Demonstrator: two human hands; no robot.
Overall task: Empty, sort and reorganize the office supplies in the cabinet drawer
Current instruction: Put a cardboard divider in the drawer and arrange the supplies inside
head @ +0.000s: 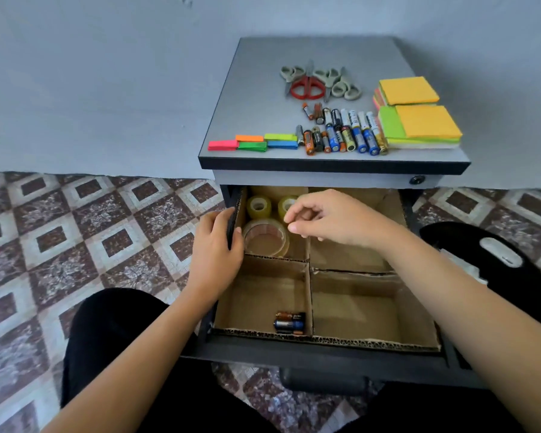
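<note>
Left hand (214, 245) grips the drawer rim (232, 225); right hand (325, 217) hovers empty above tape rolls (266, 240).

Right hand (328, 218) hides part of second small tape roll (286, 205), grip unclear; drawer batteries (289, 322) labels unreadable.

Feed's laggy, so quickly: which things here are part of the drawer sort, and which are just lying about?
Job: drawer, tape rolls, drawer batteries, cabinet-top batteries, scissors, sticky notes, flags.
Lying about: black thing on the floor.
</note>
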